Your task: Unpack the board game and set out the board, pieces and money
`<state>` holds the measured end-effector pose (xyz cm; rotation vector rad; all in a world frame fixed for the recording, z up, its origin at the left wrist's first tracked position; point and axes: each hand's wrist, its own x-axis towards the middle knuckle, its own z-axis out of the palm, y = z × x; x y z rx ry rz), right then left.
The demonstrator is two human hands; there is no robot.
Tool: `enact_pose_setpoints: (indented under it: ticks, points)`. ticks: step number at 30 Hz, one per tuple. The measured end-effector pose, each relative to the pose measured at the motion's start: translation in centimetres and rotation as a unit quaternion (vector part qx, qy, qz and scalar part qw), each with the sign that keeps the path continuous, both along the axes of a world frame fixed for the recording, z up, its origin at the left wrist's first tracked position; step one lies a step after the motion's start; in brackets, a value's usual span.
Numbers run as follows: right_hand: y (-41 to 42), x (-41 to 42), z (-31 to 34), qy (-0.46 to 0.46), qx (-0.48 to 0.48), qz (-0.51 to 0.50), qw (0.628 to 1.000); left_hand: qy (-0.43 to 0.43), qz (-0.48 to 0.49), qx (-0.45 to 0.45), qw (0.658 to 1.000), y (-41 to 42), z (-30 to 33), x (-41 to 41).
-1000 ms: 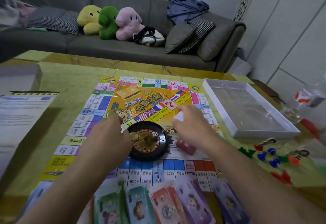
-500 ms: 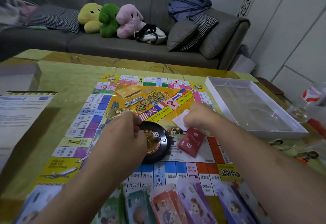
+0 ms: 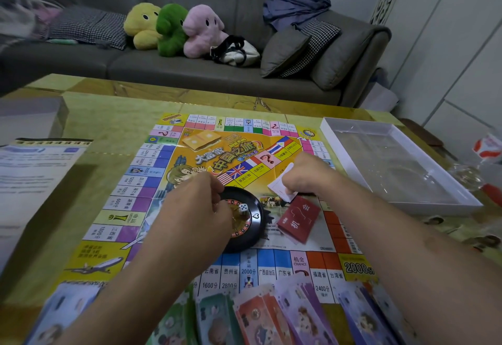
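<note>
The colourful game board lies flat on the table. A black roulette wheel with a white die in it sits on the board's near half. My left hand rests over the wheel's left side, fingers curled; what it grips is hidden. My right hand is shut on a white card just above a red card deck. Several stacks of paper money are fanned along the near edge.
An open white box tray stands to the right of the board. A printed rule sheet lies at left. Small items sit at the far right edge. A grey sofa with plush toys is beyond the table.
My right hand has drawn a white card off the red deck and lifted it up and to the right. The left hand moved further over the wheel. The view shifted closer.
</note>
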<state>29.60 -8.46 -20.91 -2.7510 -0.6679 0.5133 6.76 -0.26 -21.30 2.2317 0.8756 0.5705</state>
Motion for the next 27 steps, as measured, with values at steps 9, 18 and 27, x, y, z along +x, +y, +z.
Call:
enact_pose_setpoints:
  ticks: [9,18,27]
  points:
    - [0.5,-0.2,0.4,0.015,0.025,-0.004,1.0,0.005,-0.002,-0.004,1.0,-0.3,0.5,-0.1]
    - [-0.7,0.3,3.3,0.063,0.15,0.012,0.987,-0.011,-0.012,-0.04,0.999,0.2,1.5,-0.3]
    - [-3.2,-9.4,8.3,0.215,0.175,0.229,0.933,-0.048,-0.173,-0.511,0.841,0.0,4.2,-1.0]
